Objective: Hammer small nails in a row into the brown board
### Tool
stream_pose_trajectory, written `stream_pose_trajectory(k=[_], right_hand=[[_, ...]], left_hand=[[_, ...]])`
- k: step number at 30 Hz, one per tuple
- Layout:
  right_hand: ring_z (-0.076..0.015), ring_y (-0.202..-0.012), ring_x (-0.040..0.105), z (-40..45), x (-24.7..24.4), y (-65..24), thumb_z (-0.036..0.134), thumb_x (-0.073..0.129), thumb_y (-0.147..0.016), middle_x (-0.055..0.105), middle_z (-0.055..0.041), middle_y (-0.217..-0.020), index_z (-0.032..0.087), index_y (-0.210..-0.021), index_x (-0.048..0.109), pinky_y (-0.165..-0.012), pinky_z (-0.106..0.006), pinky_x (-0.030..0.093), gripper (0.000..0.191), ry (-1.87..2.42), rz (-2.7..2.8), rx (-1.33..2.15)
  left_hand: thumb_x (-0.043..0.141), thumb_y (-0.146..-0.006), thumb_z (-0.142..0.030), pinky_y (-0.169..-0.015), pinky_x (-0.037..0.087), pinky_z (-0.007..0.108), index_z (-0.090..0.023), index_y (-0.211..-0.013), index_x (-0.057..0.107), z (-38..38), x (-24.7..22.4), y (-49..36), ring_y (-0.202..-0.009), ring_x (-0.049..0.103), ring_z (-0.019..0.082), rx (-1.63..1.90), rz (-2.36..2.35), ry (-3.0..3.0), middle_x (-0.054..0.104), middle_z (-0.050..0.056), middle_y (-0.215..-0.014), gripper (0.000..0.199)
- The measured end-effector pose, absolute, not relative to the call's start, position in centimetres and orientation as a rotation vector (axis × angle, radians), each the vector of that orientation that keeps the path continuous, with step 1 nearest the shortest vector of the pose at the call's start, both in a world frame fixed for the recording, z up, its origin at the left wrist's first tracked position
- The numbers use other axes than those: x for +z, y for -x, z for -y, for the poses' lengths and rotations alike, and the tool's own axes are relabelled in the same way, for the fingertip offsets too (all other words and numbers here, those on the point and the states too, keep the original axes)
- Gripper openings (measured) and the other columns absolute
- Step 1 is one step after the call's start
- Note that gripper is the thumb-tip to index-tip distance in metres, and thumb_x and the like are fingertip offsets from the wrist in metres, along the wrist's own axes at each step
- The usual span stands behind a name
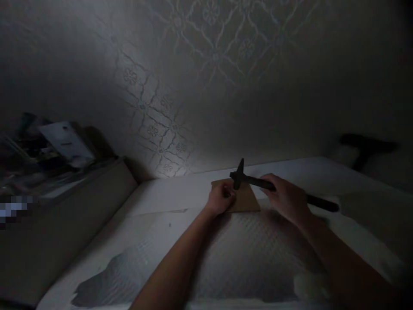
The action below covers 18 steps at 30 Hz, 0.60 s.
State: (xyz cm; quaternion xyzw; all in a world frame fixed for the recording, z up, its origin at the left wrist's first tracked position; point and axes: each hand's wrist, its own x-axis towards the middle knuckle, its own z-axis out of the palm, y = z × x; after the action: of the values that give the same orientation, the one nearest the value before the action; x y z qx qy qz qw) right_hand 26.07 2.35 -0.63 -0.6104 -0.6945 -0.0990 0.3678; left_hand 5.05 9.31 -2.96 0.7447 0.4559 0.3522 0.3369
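The scene is dim. My right hand (285,197) grips the dark handle of a hammer (240,174), whose head hovers just above a small brown board (247,199) lying on a pale table (167,193). My left hand (222,197) rests on the board's left part, fingers pinched together right below the hammer head. Whatever the fingers pinch is too small and dark to make out. The handle's end sticks out to the right past my right wrist.
A patterned wall (180,107) rises behind the table. At left stands a low cabinet (64,215) piled with clutter and a white sheet (66,140). A dark T-shaped object (366,148) lies at far right. Patterned paper (245,254) covers the near table.
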Motion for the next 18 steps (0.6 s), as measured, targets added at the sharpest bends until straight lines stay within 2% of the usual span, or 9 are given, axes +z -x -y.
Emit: stream_pose_trajectory(k=[6, 9, 12, 18], right_hand=[[-0.0182, -0.076, 0.064, -2.55, -0.84, -26.13, 0.022, 0.051, -0.082, 0.069, -0.0001, -0.088, 0.026, -0.097, 0.059, -0.061, -0.027, 0.039, 0.018, 1.511, 1.862, -0.210], [-0.0179, -0.077, 0.064, -2.57, -0.88, -26.16, 0.023, 0.052, -0.082, 0.070, -0.0004, -0.089, 0.026, -0.099, 0.059, -0.060, -0.026, 0.039, 0.019, 1.524, 1.806, -0.237], [-0.0175, -0.073, 0.064, -2.47, -0.87, -26.13, 0.024, 0.052, -0.082, 0.069, 0.0006, -0.085, 0.026, -0.097, 0.059, -0.057, -0.025, 0.036, 0.017, 1.559, 1.829, -0.248], [-0.0178, -0.078, 0.065, -2.42, -0.87, -26.12, 0.022, 0.051, -0.082, 0.069, 0.0001, -0.090, 0.027, -0.099, 0.059, -0.060, -0.025, 0.038, 0.019, 1.559, 1.792, -0.233]], left_hand=[[0.063, -0.067, -0.011, -0.073, 0.046, 0.025, -0.019, -0.104, 0.055, -9.25, -2.92, -4.94, -0.078, 0.060, 0.014, 0.926, -1.173, -2.032, 0.064, 0.000, -0.083, 0.039], [0.063, -0.070, -0.014, -0.075, 0.046, 0.026, -0.019, -0.102, 0.055, -9.24, -2.96, -4.94, -0.079, 0.060, 0.015, 0.917, -1.188, -2.050, 0.064, 0.001, -0.083, 0.033], [0.064, -0.069, -0.013, -0.076, 0.046, 0.026, -0.019, -0.103, 0.054, -9.29, -3.04, -4.95, -0.080, 0.060, 0.015, 0.910, -1.200, -2.048, 0.065, 0.001, -0.085, 0.036], [0.063, -0.069, -0.013, -0.075, 0.047, 0.025, -0.020, -0.105, 0.054, -9.27, -2.85, -5.01, -0.081, 0.059, 0.014, 0.891, -1.192, -2.011, 0.063, -0.001, -0.084, 0.038]])
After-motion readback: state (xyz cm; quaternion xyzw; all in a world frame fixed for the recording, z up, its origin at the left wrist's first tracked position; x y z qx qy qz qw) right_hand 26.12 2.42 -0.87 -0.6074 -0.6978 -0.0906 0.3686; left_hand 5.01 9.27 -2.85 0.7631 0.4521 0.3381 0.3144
